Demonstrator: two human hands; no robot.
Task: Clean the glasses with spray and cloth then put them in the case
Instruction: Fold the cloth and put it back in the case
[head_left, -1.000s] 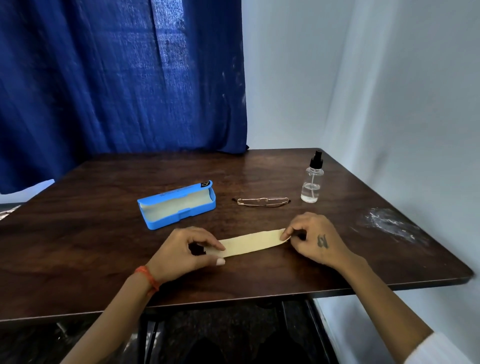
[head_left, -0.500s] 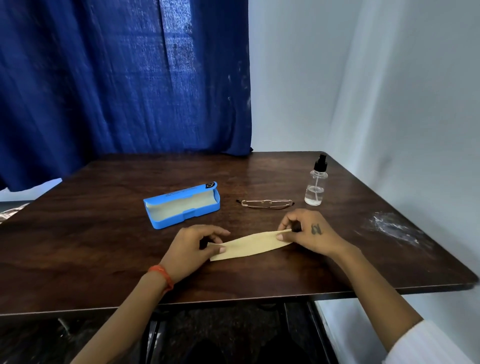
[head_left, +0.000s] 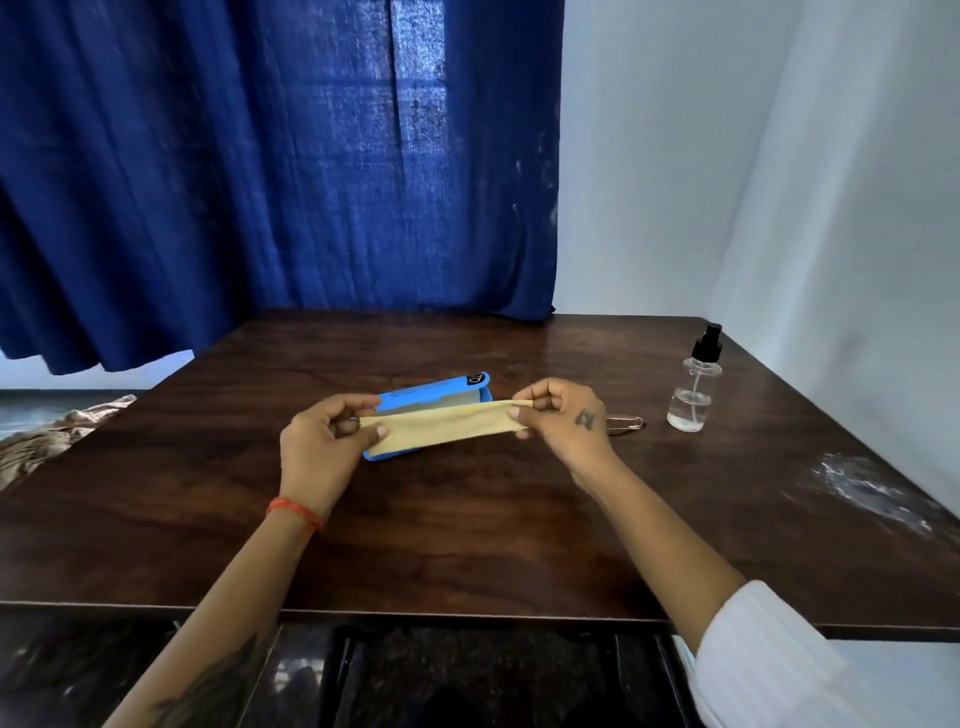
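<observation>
A dark blue fabric curtain (head_left: 270, 171) hung behind the dark brown wooden desk (head_left: 467, 530), and a plain white wall (head_left: 753, 171) stood at the right side. On the desk lay an open bright blue plastic glasses case (head_left: 434, 396) with a pale lining, near the middle. A long pale yellow cleaning cloth (head_left: 447, 427) was held in the air in front of this case and hid a part of it. The left hand (head_left: 324, 447) pinched the left end of the cloth between thumb and curled fingers, so its grip was closed on the cloth. The right hand (head_left: 563, 418) pinched the right end in the same way, and its grip was also closed on the cloth. The cloth was stretched between both hands, a little higher at the right end. A small clear plastic spray bottle (head_left: 693, 387) with a black pump top stood upright at the right, well apart from the hands. The thin gold metal glasses (head_left: 626, 423) lay folded on the desk between the right hand and the bottle, partly hidden behind the hand. An orange thread band (head_left: 293, 512) was around the left wrist.
</observation>
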